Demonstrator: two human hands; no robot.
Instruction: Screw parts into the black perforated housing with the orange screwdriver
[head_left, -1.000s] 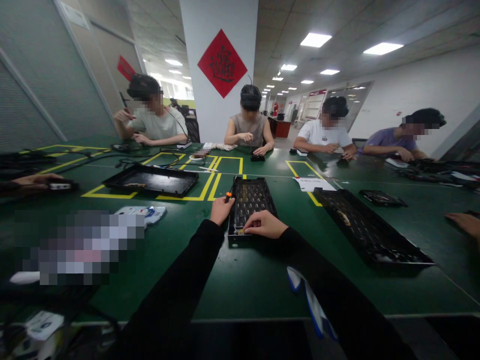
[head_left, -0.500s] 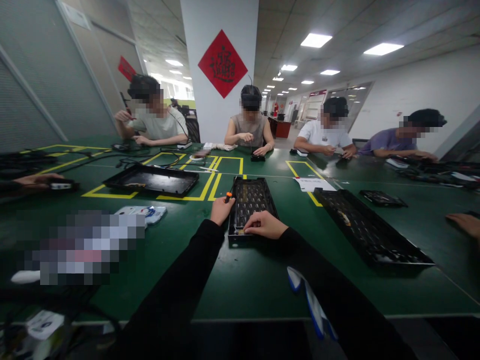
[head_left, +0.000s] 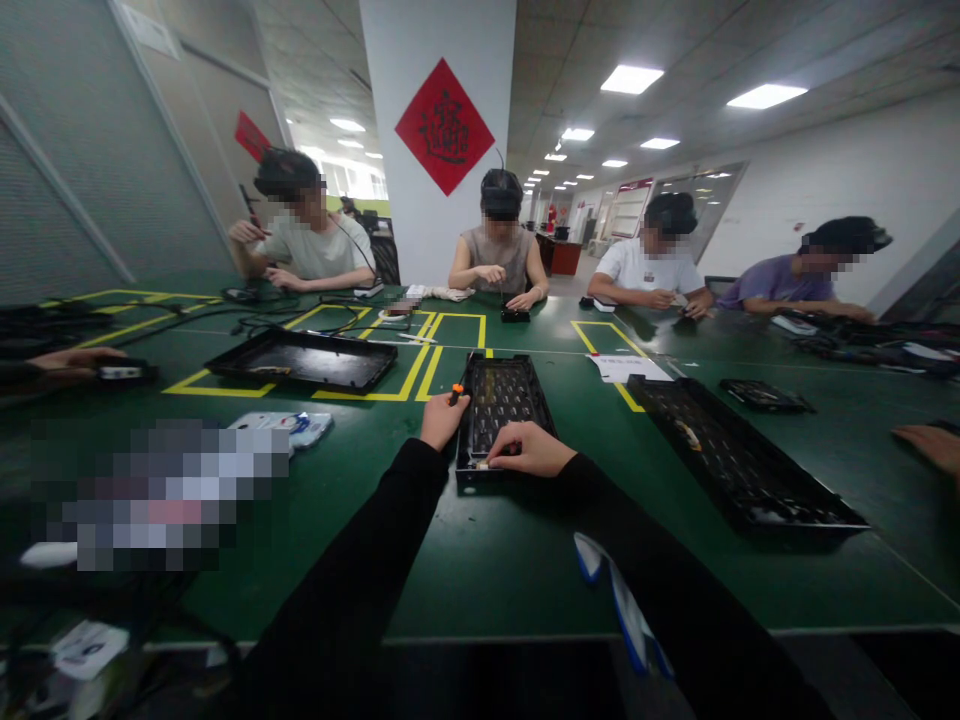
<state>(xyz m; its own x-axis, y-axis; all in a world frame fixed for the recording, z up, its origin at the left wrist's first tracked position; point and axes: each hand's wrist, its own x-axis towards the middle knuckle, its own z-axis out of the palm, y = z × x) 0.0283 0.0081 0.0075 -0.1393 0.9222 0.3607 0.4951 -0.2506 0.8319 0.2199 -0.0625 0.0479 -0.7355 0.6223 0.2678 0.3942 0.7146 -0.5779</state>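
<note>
In front of me on the green table lies a black keyboard casing [head_left: 504, 395], open side up, with rows of small bright marks inside. At its left wall is my left hand [head_left: 441, 420], fingers closed around a screwdriver with an orange-and-black handle [head_left: 456, 394]; its lower part is hidden. Reaching over the casing's near end, my right hand [head_left: 534, 449] has its thumb and fingers pinched at a small pale piece [head_left: 482, 464] in the near-left corner. Those fingers cover part of the piece, so its full shape cannot be made out.
Another black casing [head_left: 300, 358] lies to the left, and a long one [head_left: 750, 460] to the right. A white paper [head_left: 628, 368] and a small black unit [head_left: 765, 396] sit beyond. A blue-and-white object [head_left: 630, 610] lies near my right forearm. Several people work around the table.
The small piece under my right fingers looks paler and brighter, as if slightly shifted or tilted. Both hands and the casing stay in nearly the same place.
</note>
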